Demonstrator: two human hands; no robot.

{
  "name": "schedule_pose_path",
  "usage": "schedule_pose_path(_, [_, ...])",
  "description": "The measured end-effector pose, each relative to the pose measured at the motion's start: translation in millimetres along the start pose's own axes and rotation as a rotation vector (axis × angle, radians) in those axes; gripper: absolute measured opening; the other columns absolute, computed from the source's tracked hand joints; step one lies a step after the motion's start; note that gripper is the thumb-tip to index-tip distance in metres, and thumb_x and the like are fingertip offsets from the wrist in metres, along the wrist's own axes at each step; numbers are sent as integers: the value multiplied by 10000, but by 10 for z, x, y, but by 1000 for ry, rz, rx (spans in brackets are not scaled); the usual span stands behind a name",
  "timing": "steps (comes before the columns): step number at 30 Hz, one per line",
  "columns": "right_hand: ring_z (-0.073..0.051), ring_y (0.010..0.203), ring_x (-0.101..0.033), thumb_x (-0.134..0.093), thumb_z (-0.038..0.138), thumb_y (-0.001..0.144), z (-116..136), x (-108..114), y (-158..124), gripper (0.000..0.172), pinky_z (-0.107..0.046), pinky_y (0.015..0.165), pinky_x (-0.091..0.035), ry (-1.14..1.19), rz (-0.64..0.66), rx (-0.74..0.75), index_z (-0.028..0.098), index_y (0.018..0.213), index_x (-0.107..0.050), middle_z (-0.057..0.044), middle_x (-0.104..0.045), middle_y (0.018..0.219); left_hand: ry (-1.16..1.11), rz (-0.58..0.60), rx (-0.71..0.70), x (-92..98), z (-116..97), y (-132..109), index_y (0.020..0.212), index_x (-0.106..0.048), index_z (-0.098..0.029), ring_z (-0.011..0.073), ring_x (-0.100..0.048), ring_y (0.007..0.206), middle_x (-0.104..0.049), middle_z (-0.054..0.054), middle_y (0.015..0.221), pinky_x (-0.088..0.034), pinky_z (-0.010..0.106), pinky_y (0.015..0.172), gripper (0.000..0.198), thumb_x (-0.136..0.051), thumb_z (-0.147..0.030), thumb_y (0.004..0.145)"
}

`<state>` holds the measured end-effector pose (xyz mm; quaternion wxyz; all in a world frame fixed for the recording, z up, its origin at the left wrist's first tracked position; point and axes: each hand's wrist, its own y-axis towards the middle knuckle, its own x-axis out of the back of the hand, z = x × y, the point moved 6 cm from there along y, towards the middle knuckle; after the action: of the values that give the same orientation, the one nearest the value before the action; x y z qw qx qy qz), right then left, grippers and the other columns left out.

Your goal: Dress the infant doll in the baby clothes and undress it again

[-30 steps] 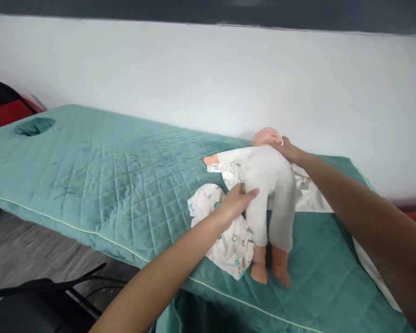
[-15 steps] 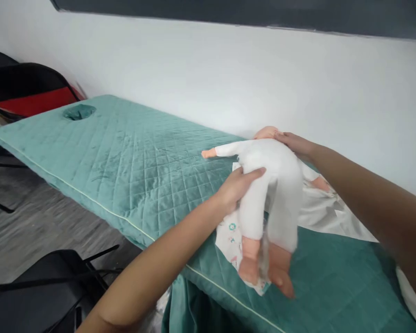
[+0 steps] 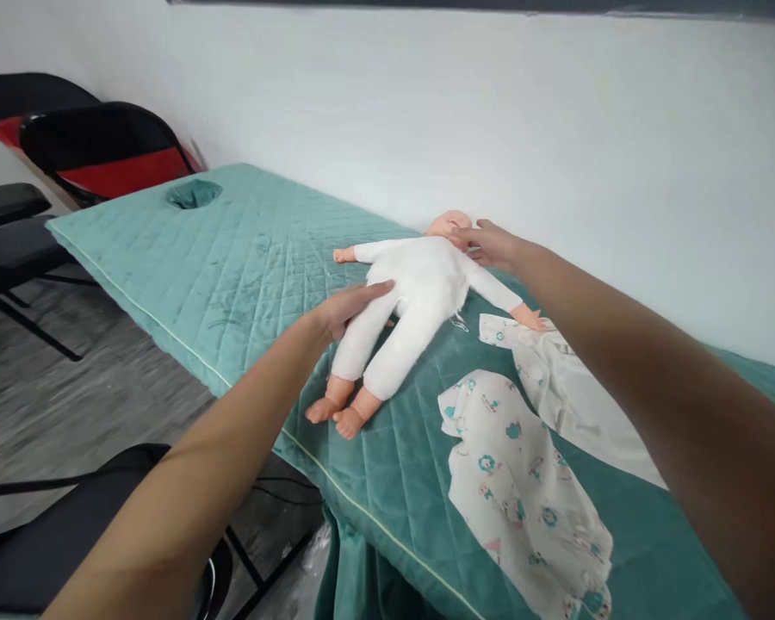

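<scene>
A doll with a white cloth body (image 3: 419,271) lies on its back on the green quilted bed (image 3: 277,293), its head toward the wall and its bare feet toward the near edge. My left hand (image 3: 355,306) rests at the doll's hip and upper leg, thumb on top, its other fingers partly hidden. Beside the doll's head, my right hand (image 3: 494,245) touches the cheek or neck with its fingers apart. Patterned baby clothing (image 3: 517,482) is spread to the right of the doll's legs, and a second white garment (image 3: 581,405) lies beyond it, near the doll's hand.
Black and red folding chairs (image 3: 109,146) stand at the far left, past the bed's face hole (image 3: 194,195). Another black chair (image 3: 122,517) is close by at the lower left. A white wall (image 3: 426,112) runs along the bed's far side.
The doll has moved left and now lies flat on the bed, uncovering the patterned clothing. Both hands moved left with it. The camera view has shifted too.
</scene>
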<state>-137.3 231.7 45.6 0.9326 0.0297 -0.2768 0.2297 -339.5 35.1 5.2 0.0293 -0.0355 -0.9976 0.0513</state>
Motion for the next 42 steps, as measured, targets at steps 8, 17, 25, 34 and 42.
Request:
schedule_pose_path(8, [-298,1066,-685,-665,591,843,-663,514,-569,853,-419,860,-578,-167,0,-181,147,1506,-362,-215,-590,1410,730,-421,-105,166,-116,-131,985,-659,-141,329,-674,974,-733,120,905,-491,452,869,424,-612,-552,890])
schedule_pose_path(17, [-299,932,-654,-590,446,877,-1270,1348,-2159,284,-358,722,-459,-1076,190,-271,193,980,-668,-142,-726,1090,1331,414,-814,-1962,-235,-1205,1423,-519,-299,302,-399,1456,-477,77,1562,-332,497,1153,538,-514,-150,906])
schedule_pose_path(25, [-286,1015,-656,-445,373,962,-291,1471,-3405,351,-377,844,-460,-843,29,103,234,1170,-692,-93,-739,1157,1427,298,-945,-2827,-547,-1300,1146,-681,-193,311,-390,1456,-506,131,1527,-272,540,1204,308,-494,-122,913])
schedule_pose_path(34, [-146,766,-599,-510,425,970,589,1532,-4910,345,-285,701,-410,-488,-25,267,241,1170,-722,-6,-729,917,1077,-38,-1256,-3658,-1513,-1780,1052,-662,-211,224,-605,955,-651,67,993,-482,380,876,157,-568,-234,928])
schedule_pose_path(42, [-246,867,-651,-660,555,874,81,1573,-5688,618,-342,750,-478,-467,-100,-20,225,1378,-522,-69,-719,1030,1158,-360,-1691,-3812,-1901,-2369,1101,-604,-219,133,-524,621,-589,2,753,-341,281,586,194,-488,-180,951])
